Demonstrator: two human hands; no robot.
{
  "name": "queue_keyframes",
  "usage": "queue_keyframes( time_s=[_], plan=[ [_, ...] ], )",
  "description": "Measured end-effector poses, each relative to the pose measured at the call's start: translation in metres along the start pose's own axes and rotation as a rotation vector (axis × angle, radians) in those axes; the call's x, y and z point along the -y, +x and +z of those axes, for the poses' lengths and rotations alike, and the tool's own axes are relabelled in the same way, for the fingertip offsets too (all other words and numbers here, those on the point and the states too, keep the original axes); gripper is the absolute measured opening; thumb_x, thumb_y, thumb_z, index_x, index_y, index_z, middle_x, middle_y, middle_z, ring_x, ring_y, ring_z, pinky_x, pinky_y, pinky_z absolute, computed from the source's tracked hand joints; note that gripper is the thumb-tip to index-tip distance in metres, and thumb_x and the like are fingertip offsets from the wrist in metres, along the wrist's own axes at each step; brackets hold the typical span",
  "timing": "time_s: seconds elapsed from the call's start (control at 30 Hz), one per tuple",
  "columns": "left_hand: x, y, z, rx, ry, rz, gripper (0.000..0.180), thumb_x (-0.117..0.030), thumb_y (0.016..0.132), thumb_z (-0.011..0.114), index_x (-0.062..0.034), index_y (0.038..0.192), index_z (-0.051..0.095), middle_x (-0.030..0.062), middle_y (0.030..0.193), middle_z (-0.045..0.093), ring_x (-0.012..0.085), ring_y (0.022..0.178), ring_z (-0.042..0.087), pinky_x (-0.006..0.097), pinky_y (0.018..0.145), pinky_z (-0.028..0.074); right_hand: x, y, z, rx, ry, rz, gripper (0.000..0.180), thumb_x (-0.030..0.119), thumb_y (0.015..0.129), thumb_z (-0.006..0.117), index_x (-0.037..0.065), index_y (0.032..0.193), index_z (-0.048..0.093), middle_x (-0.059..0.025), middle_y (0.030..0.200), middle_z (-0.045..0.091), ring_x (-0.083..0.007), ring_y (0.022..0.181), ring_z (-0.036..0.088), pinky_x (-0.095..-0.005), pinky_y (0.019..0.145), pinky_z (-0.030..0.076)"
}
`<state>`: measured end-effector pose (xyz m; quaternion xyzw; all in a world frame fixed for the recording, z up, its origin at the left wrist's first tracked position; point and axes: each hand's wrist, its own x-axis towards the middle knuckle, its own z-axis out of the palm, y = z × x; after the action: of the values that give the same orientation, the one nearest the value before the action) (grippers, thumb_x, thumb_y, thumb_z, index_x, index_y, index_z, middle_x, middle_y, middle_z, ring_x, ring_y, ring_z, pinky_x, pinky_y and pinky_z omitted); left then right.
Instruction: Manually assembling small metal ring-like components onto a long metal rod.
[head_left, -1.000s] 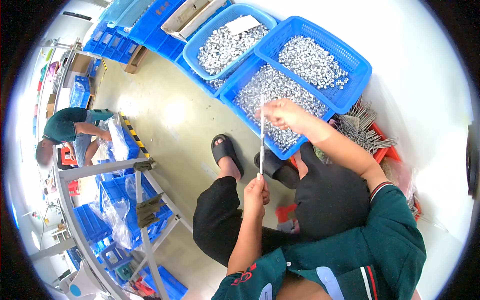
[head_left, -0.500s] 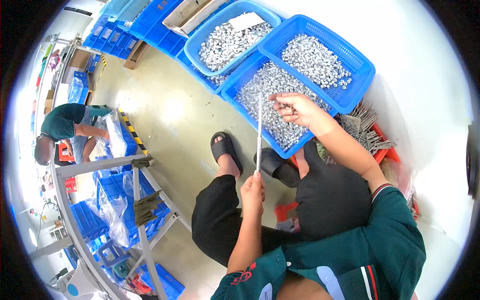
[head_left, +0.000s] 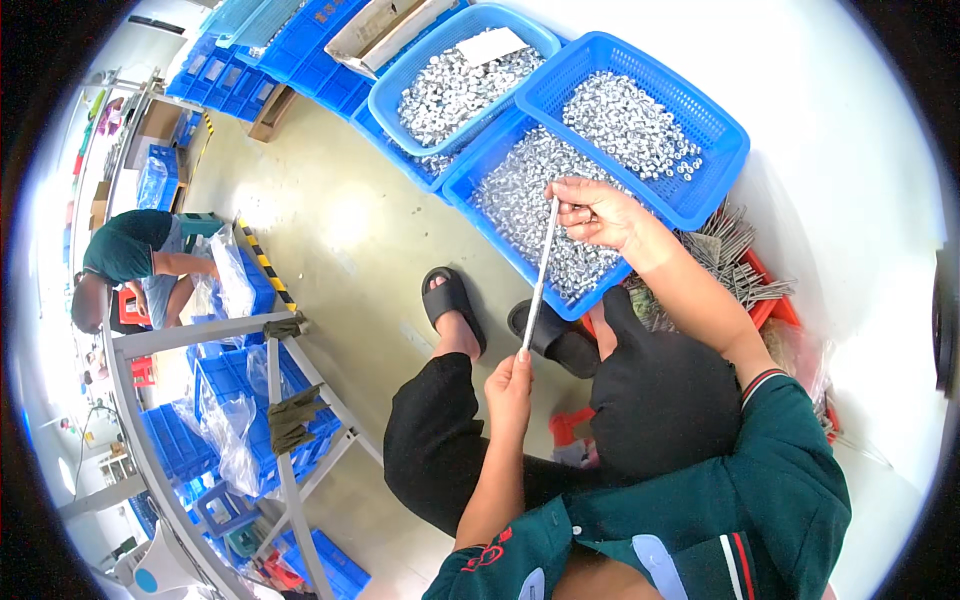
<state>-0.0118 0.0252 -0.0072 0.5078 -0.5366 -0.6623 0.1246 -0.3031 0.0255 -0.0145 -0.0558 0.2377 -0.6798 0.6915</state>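
Note:
My left hand (head_left: 509, 395) is closed round the near end of a thin silver metal rod (head_left: 541, 280), which points up and away, tilted slightly right. At its far tip, the thumb and forefinger of my right hand (head_left: 598, 213) pinch together. Small silver metal pieces show between its curled fingers; whether the fingertips grip one of these or the rod itself is too small to tell. Under the right hand stands a blue bin (head_left: 475, 225) full of small silver nut-like pieces (head_left: 520, 185). A blue perforated basket (head_left: 735, 140) with similar pieces (head_left: 630, 120) rests on its far right part.
A lighter blue basket (head_left: 385, 115) of metal pieces stands at the far left of the bins. Beside my right knee lie long threaded rods (head_left: 720, 250) in a red container. A grey metal frame (head_left: 200, 335) stands left, with a seated co-worker (head_left: 130, 250) beyond it.
My right hand has come to the rod's far tip, its fingers now pinched there. The rod has swung to the right, and my left hand has shifted slightly right with it.

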Motion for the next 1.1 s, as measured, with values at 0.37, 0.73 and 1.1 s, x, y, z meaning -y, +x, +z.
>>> queue_keyframes(
  time_s=[0.37,0.73,1.1],
  plan=[
    [-0.009,0.002,-0.012,-0.022,0.033,0.019,0.037,-0.033,0.087,0.052,-0.0093,0.059,0.046,-0.0074,0.051,0.036,0.0016,0.042,0.028,0.019,0.039,0.020,-0.021,-0.002,0.041,-0.077,-0.615,0.202,0.014,0.012,0.073,0.067,0.005,0.080,0.058,0.0042,0.057,0.045,-0.0021,0.043,0.031,-0.0180,0.037,0.019],
    [-0.012,0.003,-0.009,-0.084,-0.067,-0.067,0.036,-0.034,0.087,0.051,-0.0098,0.061,0.045,-0.0074,0.049,0.033,0.0016,0.038,0.026,0.018,0.035,0.018,-0.025,0.012,-0.013,-0.163,0.113,0.145,0.016,0.003,0.082,0.048,-0.004,0.096,0.050,-0.0102,0.082,0.051,-0.0058,0.055,0.043,-0.0144,0.035,0.030],
    [-0.006,0.001,-0.005,-0.032,-0.033,-0.070,0.037,-0.035,0.087,0.050,-0.0114,0.059,0.043,-0.0083,0.047,0.033,0.0015,0.037,0.025,0.018,0.034,0.017,-0.012,0.012,-0.001,-0.227,0.167,0.043,0.026,0.029,0.086,0.054,0.003,0.088,0.051,0.0010,0.065,0.043,-0.0031,0.045,0.035,-0.0147,0.032,0.024]
  ],
)
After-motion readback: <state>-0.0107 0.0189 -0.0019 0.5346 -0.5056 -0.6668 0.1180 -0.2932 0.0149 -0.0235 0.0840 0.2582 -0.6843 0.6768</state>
